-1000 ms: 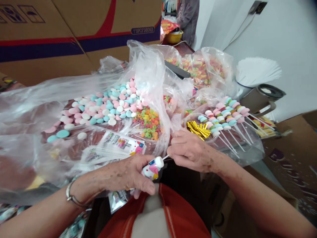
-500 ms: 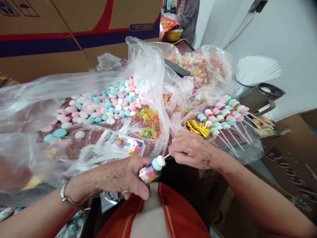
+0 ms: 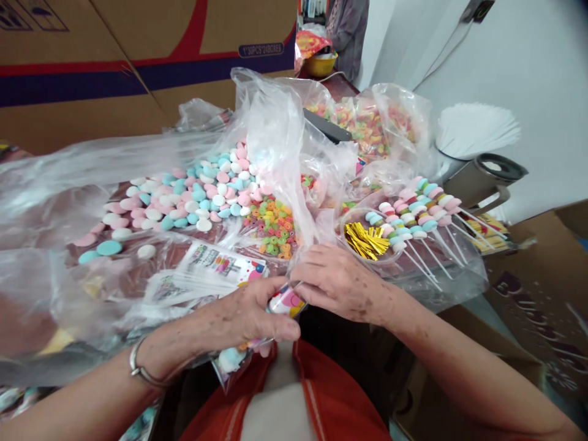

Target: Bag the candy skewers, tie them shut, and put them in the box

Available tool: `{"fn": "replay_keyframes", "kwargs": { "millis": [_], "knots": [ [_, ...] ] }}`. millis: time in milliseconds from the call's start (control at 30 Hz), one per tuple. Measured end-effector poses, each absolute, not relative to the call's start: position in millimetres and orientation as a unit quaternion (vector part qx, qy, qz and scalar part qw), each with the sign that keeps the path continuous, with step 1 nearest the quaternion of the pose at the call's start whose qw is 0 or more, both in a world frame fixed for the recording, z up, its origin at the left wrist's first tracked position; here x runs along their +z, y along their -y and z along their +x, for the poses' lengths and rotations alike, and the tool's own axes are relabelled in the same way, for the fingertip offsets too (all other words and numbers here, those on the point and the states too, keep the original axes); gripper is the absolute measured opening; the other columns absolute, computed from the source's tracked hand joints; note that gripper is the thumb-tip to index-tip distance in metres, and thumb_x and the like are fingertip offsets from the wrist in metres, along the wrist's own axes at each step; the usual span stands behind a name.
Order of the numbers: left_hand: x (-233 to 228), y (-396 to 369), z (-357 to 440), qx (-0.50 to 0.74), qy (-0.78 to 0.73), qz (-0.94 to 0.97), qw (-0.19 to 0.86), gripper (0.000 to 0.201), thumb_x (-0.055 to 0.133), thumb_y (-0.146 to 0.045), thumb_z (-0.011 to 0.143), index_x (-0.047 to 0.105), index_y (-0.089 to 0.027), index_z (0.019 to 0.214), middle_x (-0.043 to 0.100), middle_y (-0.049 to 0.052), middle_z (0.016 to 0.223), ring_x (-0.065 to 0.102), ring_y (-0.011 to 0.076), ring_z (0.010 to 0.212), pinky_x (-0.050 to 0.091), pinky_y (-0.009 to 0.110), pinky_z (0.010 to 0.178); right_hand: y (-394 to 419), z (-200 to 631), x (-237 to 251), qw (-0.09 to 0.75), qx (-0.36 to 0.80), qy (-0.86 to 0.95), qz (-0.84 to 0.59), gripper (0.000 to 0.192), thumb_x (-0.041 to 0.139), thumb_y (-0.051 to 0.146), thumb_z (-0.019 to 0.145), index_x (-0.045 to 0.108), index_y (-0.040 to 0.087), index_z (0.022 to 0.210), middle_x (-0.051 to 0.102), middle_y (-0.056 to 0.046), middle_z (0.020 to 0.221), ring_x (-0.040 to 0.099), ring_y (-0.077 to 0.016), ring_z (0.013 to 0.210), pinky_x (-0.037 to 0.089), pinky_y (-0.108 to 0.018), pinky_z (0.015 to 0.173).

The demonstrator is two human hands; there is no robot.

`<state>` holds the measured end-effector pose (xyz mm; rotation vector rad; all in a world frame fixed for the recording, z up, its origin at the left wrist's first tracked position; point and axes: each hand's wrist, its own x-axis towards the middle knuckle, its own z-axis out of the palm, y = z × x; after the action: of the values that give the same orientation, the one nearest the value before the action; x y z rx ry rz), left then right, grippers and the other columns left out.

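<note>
My left hand (image 3: 257, 315) is wrapped around a clear candy bag (image 3: 287, 302) with a colourful printed end. Marshmallow-like candies (image 3: 231, 359) show through the bag's lower end, below my left palm. At the bag's upper end my right hand (image 3: 337, 285) is closed, its fingertips against the plastic; the candy stick is hidden. Flat printed bags (image 3: 220, 263) lie just beyond my left hand. Gold twist ties (image 3: 366, 240) sit in a clear round dish past my right hand. Finished candy skewers (image 3: 416, 214) on white sticks lie to the right of them.
Loose pink, blue and white candies (image 3: 197, 193) are spread on plastic at the left. Fruit-coloured gummy rings (image 3: 275, 226) lie beside them. A grey mug (image 3: 482, 180), white sticks (image 3: 478, 131) and cardboard boxes (image 3: 193, 110) surround the table. Another person (image 3: 351, 37) stands far behind.
The blue and white candies and the stick have gone from view at the bag's mouth. My right hand has moved left to meet the bag, and my left hand has shifted right.
</note>
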<state>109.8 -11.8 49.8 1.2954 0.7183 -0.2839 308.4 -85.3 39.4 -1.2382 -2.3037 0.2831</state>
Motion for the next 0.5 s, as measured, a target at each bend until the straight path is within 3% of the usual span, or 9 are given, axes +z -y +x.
{"fn": "replay_keyframes", "kwargs": {
  "millis": [67, 200, 267, 400, 500],
  "knots": [
    [52.9, 12.9, 109.6, -0.084, -0.331, 0.570, 0.747, 0.035, 0.063, -0.050, 0.085, 0.064, -0.017, 0.097, 0.066, 0.001, 0.067, 0.055, 0.0105, 0.047, 0.036, 0.018, 0.040, 85.6, 310.0, 42.0, 0.297, 0.121, 0.819, -0.476, 0.019, 0.047, 0.020, 0.096, 0.062, 0.015, 0.106, 0.067, -0.010, 0.097, 0.059, -0.0207, 0.093, 0.045, -0.035, 0.085],
    [54.4, 14.4, 111.4, -0.029, -0.357, 0.559, 0.748, 0.057, 0.042, -0.060, 0.092, 0.066, -0.012, 0.070, 0.060, 0.005, 0.048, 0.044, 0.0083, 0.034, 0.029, 0.018, 0.035, 87.0, 307.0, 43.6, 0.404, 0.139, 0.736, -0.524, 0.042, 0.044, 0.019, 0.096, 0.041, 0.015, 0.138, 0.059, -0.016, 0.130, 0.056, -0.0228, 0.117, 0.046, -0.043, 0.099],
    [52.7, 15.9, 112.6, -0.013, -0.384, 0.559, 0.735, 0.061, 0.041, -0.063, 0.091, 0.066, -0.012, 0.068, 0.060, 0.006, 0.046, 0.040, 0.0083, 0.031, 0.027, 0.018, 0.032, 86.9, 302.0, 40.8, 0.421, 0.145, 0.716, -0.538, 0.042, 0.041, 0.019, 0.098, 0.039, 0.016, 0.139, 0.058, -0.016, 0.133, 0.056, -0.0234, 0.120, 0.045, -0.045, 0.102],
    [50.0, 23.1, 113.8, 0.002, -0.427, 0.578, 0.695, 0.059, 0.045, -0.068, 0.087, 0.066, -0.015, 0.073, 0.065, 0.008, 0.053, 0.050, 0.0130, 0.037, 0.031, 0.019, 0.029, 85.4, 289.6, 31.7, 0.427, 0.178, 0.730, -0.504, 0.038, 0.038, 0.019, 0.099, 0.043, 0.013, 0.136, 0.064, -0.017, 0.127, 0.058, -0.0224, 0.121, 0.047, -0.041, 0.102],
    [51.3, 27.8, 114.4, 0.033, -0.439, 0.570, 0.694, 0.052, 0.047, -0.064, 0.088, 0.062, -0.016, 0.074, 0.065, 0.005, 0.055, 0.053, 0.0124, 0.040, 0.034, 0.017, 0.032, 85.5, 282.1, 29.4, 0.426, 0.220, 0.728, -0.491, 0.044, 0.041, 0.020, 0.097, 0.037, 0.015, 0.141, 0.056, -0.018, 0.136, 0.052, -0.0238, 0.129, 0.044, -0.043, 0.107]
  ]
}}
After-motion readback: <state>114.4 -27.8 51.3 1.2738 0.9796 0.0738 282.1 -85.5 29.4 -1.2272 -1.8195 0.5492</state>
